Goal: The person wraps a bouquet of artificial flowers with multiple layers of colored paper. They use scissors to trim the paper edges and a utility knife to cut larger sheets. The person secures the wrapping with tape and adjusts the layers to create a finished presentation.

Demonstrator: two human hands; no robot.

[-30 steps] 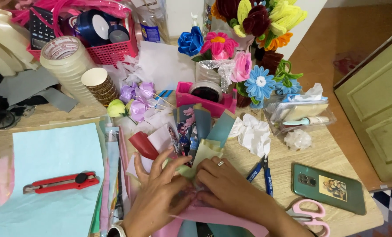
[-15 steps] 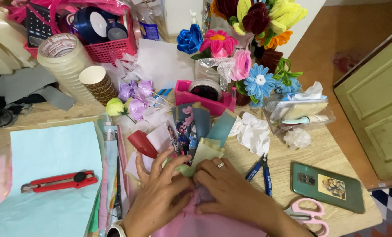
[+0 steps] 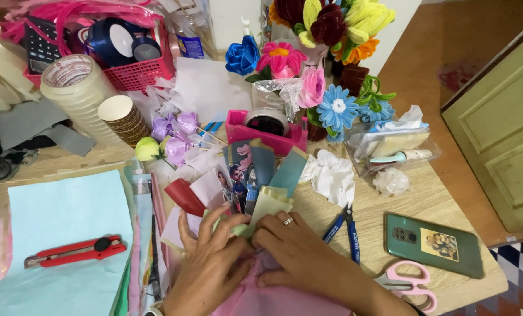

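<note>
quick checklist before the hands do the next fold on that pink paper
1. Left hand on the pink paper: ok.
2. Right hand pressing the same sheet: ok.
3. Pale green sheet free of the fingers: not ok, both hands touch it.
4. Red box cutter clear of the hands: ok; blade state: cannot tell.
5. Blue-handled pliers and pink scissors beside the right hand: ok.

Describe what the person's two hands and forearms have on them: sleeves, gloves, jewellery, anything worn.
Both hands are bare, with no gloves, and no sleeves cover the forearms in view. The right hand wears a ring with a pale, silvery look on one finger. At the left hand's wrist, by the bottom edge of the picture, sits a light band, mostly cut off, so its kind cannot be told.
</note>
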